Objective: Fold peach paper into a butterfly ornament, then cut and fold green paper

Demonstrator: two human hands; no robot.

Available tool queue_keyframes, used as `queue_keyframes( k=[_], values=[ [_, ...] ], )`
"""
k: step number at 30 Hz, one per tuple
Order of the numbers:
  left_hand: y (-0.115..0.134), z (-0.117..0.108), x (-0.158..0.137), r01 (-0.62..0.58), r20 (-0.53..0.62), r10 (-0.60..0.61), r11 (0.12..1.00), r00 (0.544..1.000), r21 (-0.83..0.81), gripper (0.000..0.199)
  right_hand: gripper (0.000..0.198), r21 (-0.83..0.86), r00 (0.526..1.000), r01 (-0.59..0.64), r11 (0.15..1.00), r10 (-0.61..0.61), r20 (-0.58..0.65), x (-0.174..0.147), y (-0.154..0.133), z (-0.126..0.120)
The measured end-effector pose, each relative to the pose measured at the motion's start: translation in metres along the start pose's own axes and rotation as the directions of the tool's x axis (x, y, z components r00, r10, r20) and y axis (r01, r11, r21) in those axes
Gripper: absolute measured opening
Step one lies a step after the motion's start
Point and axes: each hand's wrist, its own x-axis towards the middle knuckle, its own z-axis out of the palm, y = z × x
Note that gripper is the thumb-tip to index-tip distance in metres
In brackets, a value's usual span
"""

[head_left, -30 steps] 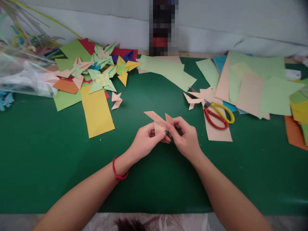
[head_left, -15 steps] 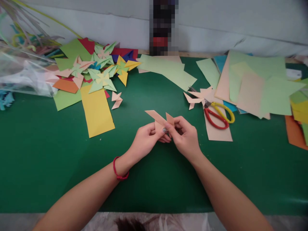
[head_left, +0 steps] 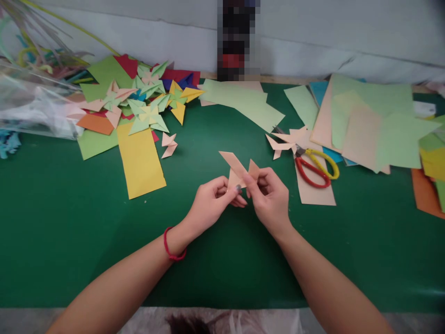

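Note:
A folded piece of peach paper is held between my two hands above the green table. My left hand pinches its lower left part between thumb and fingers. On its right side my right hand grips it, thumb across the front. One long slanted strip points up to the left, and a shorter pointed flap rises beside my right fingers. The fingertips behind the paper are partly hidden. A small folded peach paper piece lies to the left, and more folded peach pieces lie to the right.
Scissors with red and yellow handles rest on peach paper at the right. Stacked green and peach sheets lie behind them. At the left are a yellow sheet, several folded paper stars and a clear plastic bag.
The folded peach paper has shifted right and slightly up, turning a little. My right hand has moved slightly right with it; my left hand stays nearly in place.

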Motion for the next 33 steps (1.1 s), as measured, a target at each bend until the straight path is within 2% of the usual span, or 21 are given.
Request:
queue_keyframes(
  k=[5,11,21,27,31,33],
  values=[
    [0.002,0.003,-0.003,-0.006,-0.087,0.013,0.997,0.996,0.083,0.025,0.014,-0.011,1.0,0.021,1.0,-0.021,-0.015,0.0,-0.001,0.0],
    [-0.001,0.007,-0.002,0.037,-0.147,-0.037,0.999,0.989,0.0,0.025,0.013,-0.019,0.999,0.022,1.0,-0.023,-0.034,0.0,-0.001,0.001],
    [-0.004,0.008,-0.003,0.04,-0.164,-0.046,0.998,0.985,-0.042,0.025,0.015,-0.015,0.999,-0.014,1.0,0.014,-0.039,0.001,0.0,0.0],
    [-0.009,0.01,-0.003,0.054,-0.136,-0.067,0.994,0.988,-0.1,0.034,0.017,-0.015,0.999,-0.018,1.0,0.017,-0.04,0.003,-0.001,-0.001],
    [-0.01,0.009,-0.002,0.05,-0.104,-0.065,0.989,0.992,-0.142,0.041,0.017,0.014,1.0,-0.029,0.999,0.029,0.002,0.003,0.0,-0.002],
    [-0.01,0.008,-0.001,0.027,-0.092,-0.038,0.992,0.995,-0.123,0.034,0.016,0.032,0.998,-0.038,0.999,0.036,0.046,0.002,0.001,-0.002]
  ],
)
